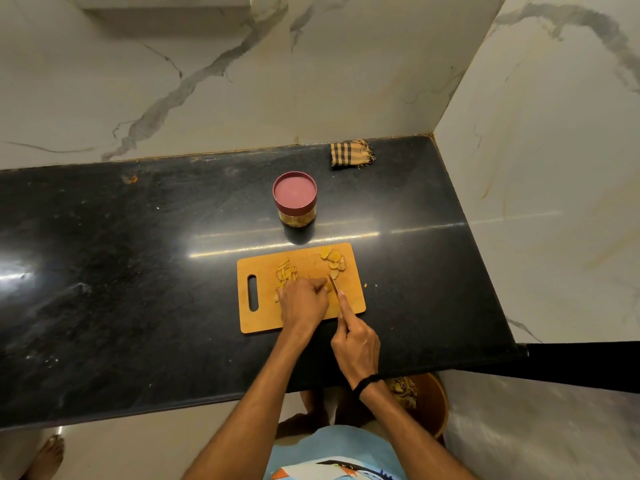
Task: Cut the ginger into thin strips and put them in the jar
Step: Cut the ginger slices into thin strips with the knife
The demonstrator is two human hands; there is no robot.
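Pinning a ginger piece (325,289) near the middle of the cutting board (252,323), the left hand (304,301) has its grip curled down over it. Only a sliver shows at the fingertips, so the piece's long axis cannot be told. The right hand (355,344) has its grip clamped round the handle of the knife (333,285), forefinger laid along the spine. The blade points away from the person and stands just right of the left fingertips. The coming cut, I judge, falls on that right-hand edge of the piece, with the right hand nearer to make it. Ginger strips (286,273) lie beside the left hand on its left, and uncut ginger slices (334,260) sit at the board's far right corner. The jar (294,199) stands on the dark desk (138,271) just beyond the board, apart from both hands, with its maroon lid on. Its contents are hard to make out.
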